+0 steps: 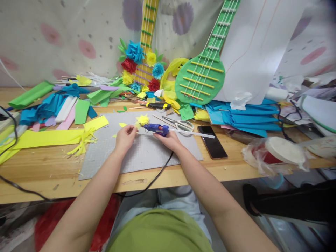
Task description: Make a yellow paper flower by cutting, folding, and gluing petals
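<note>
My right hand (168, 139) is wrapped round a blue hot glue gun (159, 129), its nozzle pointing left. A long white glue stick (193, 133) sticks out of its back. My left hand (127, 138) pinches a small yellow paper piece (137, 125) close to the nozzle. Just behind the nozzle is a yellow paper flower (143, 119); whether it touches the pinched piece I cannot tell. Both hands are over a grey cutting mat (105, 154). A pair of scissors (181, 125) lies on the mat beyond the glue gun.
A green paper lute (200, 78) and a flower-trimmed yellow one (148, 35) lean at the back. Yellow crepe strips (52, 138) lie left, blue folded paper (244, 117) right. A phone (214, 142) lies beside the mat. The black cord (154, 179) hangs over the front edge.
</note>
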The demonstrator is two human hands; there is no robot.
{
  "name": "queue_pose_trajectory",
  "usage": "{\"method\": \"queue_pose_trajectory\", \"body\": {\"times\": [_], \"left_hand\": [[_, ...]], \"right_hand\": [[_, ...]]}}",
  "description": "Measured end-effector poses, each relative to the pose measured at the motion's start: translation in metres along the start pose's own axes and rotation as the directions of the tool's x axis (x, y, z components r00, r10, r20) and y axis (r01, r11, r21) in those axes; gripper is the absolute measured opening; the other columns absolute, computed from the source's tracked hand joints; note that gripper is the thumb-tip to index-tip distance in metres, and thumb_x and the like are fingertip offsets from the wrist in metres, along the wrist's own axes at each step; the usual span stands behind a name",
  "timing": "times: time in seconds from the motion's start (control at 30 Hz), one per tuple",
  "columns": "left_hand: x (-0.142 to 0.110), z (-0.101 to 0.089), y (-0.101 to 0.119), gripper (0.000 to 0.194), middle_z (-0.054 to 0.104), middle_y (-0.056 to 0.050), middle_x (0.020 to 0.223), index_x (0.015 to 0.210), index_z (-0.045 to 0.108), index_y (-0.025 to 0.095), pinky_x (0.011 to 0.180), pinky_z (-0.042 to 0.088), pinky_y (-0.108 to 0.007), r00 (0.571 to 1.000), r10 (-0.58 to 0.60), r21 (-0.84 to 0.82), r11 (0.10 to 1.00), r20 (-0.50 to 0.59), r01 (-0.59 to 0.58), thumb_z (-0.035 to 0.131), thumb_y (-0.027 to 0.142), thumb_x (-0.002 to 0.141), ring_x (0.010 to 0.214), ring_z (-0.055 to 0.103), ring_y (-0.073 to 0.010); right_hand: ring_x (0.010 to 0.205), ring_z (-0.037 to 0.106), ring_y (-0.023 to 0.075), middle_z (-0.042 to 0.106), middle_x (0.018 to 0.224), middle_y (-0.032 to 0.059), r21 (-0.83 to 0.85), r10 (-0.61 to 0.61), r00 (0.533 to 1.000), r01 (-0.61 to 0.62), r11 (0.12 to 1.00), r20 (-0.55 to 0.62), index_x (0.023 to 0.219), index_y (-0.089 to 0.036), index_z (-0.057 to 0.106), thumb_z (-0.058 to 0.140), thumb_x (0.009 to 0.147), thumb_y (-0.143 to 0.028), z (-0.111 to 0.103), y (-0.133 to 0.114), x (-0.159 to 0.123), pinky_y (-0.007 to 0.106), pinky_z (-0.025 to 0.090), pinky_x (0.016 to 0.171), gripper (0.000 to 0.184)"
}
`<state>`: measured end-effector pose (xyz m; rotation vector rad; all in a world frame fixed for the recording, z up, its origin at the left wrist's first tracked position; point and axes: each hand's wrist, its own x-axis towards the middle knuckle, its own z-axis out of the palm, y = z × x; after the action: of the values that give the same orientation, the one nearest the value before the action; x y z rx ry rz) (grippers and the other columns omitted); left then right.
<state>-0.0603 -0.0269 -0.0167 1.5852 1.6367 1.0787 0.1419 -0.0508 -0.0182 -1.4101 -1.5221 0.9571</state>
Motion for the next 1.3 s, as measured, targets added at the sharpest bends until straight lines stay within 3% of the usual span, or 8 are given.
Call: {"method": "queue_pose_trajectory", "body": {"times": [0.43, 1.0, 1.17, 1.3], "left_hand": [[-0.003, 0.000, 0.004, 0.027, 0.065, -0.001, 0.069, 0.075, 0.062, 0.020, 0.056, 0.038, -0.024, 1.000, 0.023, 0.137, 0.990, 0.007, -0.024, 0.048, 0.043, 0.075, 0.061, 0.057, -0.0137], [-0.007, -0.002, 0.014, 0.025, 0.063, 0.000, 0.071, 0.076, 0.062, 0.021, 0.060, 0.035, -0.025, 0.997, 0.074, 0.319, 0.945, 0.028, -0.079, 0.047, 0.041, 0.076, 0.065, 0.055, -0.0143], [-0.008, -0.002, 0.014, 0.026, 0.065, -0.001, 0.078, 0.082, 0.064, 0.022, 0.061, 0.036, -0.025, 0.993, 0.110, 0.370, 0.922, 0.029, -0.113, 0.047, 0.041, 0.076, 0.070, 0.057, -0.0152], [-0.007, 0.000, 0.010, 0.026, 0.067, -0.001, 0.078, 0.083, 0.065, 0.022, 0.064, 0.040, -0.024, 0.991, 0.131, 0.243, 0.961, 0.029, -0.134, 0.047, 0.040, 0.076, 0.070, 0.059, -0.0142]], "right_hand": [[0.076, 0.060, 0.0192, 0.067, 0.072, -0.0004, 0.066, 0.013, 1.000, -0.013, 0.998, -0.003, 0.086, -0.021, 0.070, 0.066, 0.063, -0.044, 0.000, -0.001, -0.001, 0.031, 0.044, 0.076, 0.032], [0.075, 0.060, 0.0178, 0.068, 0.077, 0.0002, 0.009, -0.014, 1.000, 0.014, 1.000, 0.004, 0.091, -0.021, 0.069, 0.062, 0.066, -0.048, 0.000, -0.003, -0.002, 0.029, 0.044, 0.072, 0.038], [0.064, 0.057, 0.0152, 0.062, 0.060, -0.0001, 0.012, 0.033, 0.999, -0.033, 0.999, -0.024, 0.086, -0.017, 0.069, 0.062, 0.064, -0.049, 0.000, -0.005, -0.002, 0.025, 0.045, 0.062, 0.039], [0.050, 0.051, 0.0111, 0.057, 0.054, -0.0003, 0.080, 0.075, 0.992, -0.067, 0.995, -0.103, 0.075, -0.015, 0.065, 0.063, 0.062, -0.048, 0.000, -0.006, 0.001, 0.022, 0.042, 0.049, 0.036]]}}
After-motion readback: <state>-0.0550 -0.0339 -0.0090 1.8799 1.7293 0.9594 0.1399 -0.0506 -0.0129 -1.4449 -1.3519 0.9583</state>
